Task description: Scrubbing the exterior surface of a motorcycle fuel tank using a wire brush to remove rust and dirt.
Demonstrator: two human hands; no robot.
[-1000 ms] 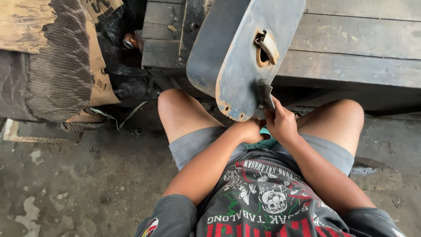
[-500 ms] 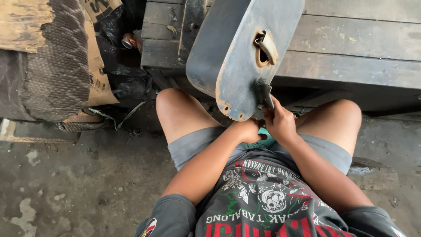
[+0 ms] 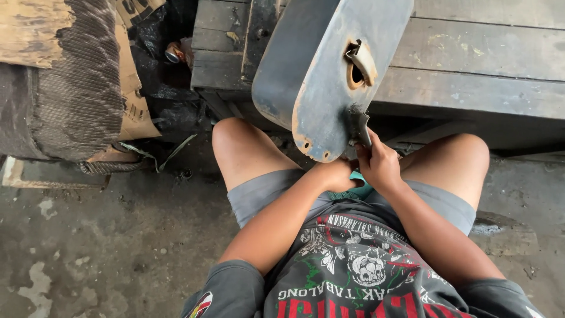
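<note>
A large grey-blue metal tank point(image 3: 312, 70) with rusty edges leans between my knees against a wooden bench point(image 3: 471, 65). A rusted bracket and hole point(image 3: 359, 62) show on its face. My right hand point(image 3: 379, 165) is closed around a dark metal tab point(image 3: 358, 125) at the tank's lower edge. My left hand point(image 3: 335, 174) is curled just below the tank's bottom rim, close beside the right hand; what it grips is hidden. A bit of teal material point(image 3: 359, 185) shows between the hands.
Worn cardboard and a dark ribbed mat point(image 3: 76, 88) are piled at the left. A can point(image 3: 173, 53) lies among black debris by the bench. Stained concrete floor point(image 3: 88, 247) spreads left of my legs.
Both hands stay at the tank's lower edge. The tank and hands show almost no movement.
</note>
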